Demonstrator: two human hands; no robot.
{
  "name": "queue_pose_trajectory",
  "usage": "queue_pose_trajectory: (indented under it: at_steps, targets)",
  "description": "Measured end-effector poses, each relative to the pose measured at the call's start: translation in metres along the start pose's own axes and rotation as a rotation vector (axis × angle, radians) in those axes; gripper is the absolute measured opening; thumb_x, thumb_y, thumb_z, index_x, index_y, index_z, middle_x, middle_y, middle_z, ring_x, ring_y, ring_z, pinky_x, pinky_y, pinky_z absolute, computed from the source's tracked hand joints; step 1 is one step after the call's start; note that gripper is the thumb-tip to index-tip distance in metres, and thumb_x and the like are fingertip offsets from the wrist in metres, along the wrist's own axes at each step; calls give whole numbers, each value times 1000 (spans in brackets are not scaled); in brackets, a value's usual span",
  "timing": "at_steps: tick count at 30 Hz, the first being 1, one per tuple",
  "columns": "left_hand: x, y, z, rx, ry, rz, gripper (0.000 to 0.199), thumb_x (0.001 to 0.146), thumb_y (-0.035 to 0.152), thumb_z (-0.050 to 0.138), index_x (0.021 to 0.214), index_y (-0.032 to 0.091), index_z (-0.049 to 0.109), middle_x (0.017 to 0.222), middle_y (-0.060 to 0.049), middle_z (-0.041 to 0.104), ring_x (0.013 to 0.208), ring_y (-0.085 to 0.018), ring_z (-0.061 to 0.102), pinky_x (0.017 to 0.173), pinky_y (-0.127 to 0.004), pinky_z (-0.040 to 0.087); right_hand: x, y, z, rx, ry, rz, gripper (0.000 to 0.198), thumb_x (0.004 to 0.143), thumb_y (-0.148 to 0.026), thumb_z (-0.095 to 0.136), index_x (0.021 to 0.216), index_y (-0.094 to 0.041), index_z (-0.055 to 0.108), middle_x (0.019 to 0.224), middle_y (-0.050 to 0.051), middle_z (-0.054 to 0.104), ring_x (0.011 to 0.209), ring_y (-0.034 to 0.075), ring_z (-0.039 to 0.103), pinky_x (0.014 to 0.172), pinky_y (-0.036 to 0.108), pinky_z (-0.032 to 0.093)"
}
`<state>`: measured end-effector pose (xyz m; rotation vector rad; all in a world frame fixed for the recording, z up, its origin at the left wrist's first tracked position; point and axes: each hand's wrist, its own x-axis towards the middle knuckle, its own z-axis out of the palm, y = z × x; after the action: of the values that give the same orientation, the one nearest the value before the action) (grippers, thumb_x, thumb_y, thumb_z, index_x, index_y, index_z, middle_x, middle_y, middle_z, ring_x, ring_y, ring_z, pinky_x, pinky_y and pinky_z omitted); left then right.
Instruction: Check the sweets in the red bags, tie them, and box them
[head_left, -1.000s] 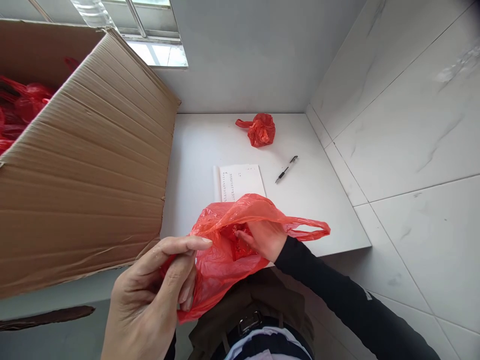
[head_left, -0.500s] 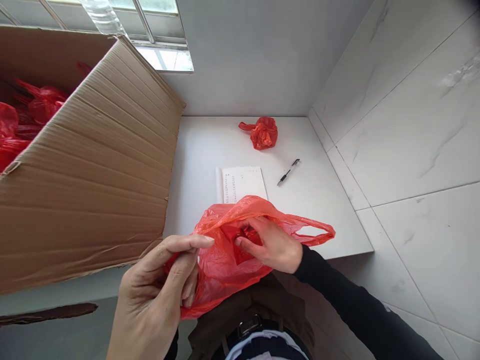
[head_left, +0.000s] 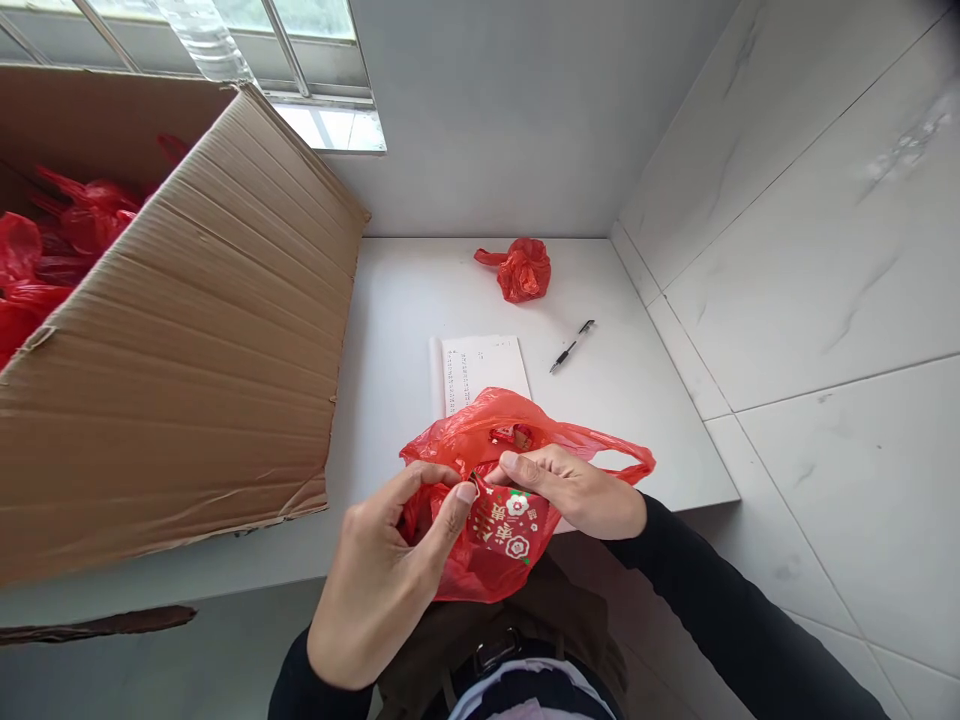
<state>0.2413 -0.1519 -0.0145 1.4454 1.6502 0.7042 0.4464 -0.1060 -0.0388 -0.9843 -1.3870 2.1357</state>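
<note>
An opened red plastic bag (head_left: 480,575) hangs at the table's near edge, its loop handle stretched out to the right. At its mouth is a red packet (head_left: 514,525) printed with white flowers and gold characters. My left hand (head_left: 397,555) is closed, thumb and forefinger pinching the packet's upper left corner. My right hand (head_left: 574,490) is also closed, gripping the packet's top edge with thumb and fingers. Another small red printed item (head_left: 514,436) shows deeper inside the bag, partly hidden by its folds.
A large cardboard box (head_left: 187,350) holding several red bags (head_left: 90,215) stands on the left. On the white table (head_left: 637,440) lie a notebook (head_left: 487,370), a pen (head_left: 572,346) and a tied red bag (head_left: 523,270). A tiled wall (head_left: 840,300) bounds the right side.
My right hand has come up from inside the bag, bringing the printed red packet into view. My left hand has moved right, from the bag's left side to the packet's corner.
</note>
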Motion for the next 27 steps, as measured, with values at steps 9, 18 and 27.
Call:
queue_pose_trajectory:
  at_steps: [9, 18, 27]
  targets:
    - [4, -7, 2, -89, -68, -9, 26, 94, 48, 56, 85, 24, 62, 73, 4, 59, 66, -14, 51, 64, -27, 41, -4, 3, -5, -53, 146, -92, 46, 99, -59, 46, 110, -20, 68, 89, 2, 64, 84, 17, 61, 79, 32, 52]
    - [8, -4, 5, -117, -15, 32, 24, 94, 47, 56, 90, 23, 60, 75, 4, 55, 64, -14, 47, 61, -26, 38, -7, 3, 2, -148, 221, -253, 25, 101, -40, 52, 90, -19, 59, 81, -1, 53, 77, 15, 50, 75, 30, 43]
    - [8, -3, 7, -140, 11, 92, 22, 94, 42, 56, 88, 22, 63, 70, 3, 54, 58, -13, 44, 53, -24, 37, -5, 11, -2, -189, 341, -220, 35, 100, -46, 50, 76, -21, 51, 71, -3, 44, 67, 14, 42, 64, 30, 38]
